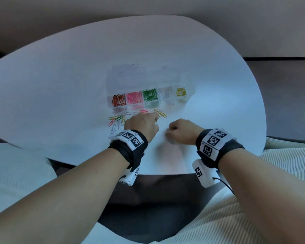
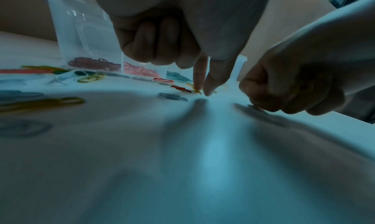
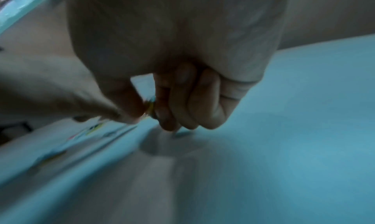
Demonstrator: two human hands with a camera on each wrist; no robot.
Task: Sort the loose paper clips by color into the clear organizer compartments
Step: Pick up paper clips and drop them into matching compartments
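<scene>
We see a white table (image 1: 201,67) and a clear box (image 1: 151,98) whose clips sit by colour: red (image 1: 119,100), pink (image 1: 134,97), green (image 1: 150,94), yellow (image 1: 181,92). Loose clips (image 1: 117,118) are yellow, pink, green, white. Our wristbands (image 1: 130,141) are black, with black-and-white checked tags.

1 organizer (image 1: 190,85), 2 hands, ~15 loose clips (image 1: 116,118)

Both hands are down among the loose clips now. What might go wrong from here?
The left hand pinches at a yellow clip with a red clip close beside; it may snag both. The right hand seems to hold several mixed clips, easily dropped into the wrong organizer compartment.
</scene>
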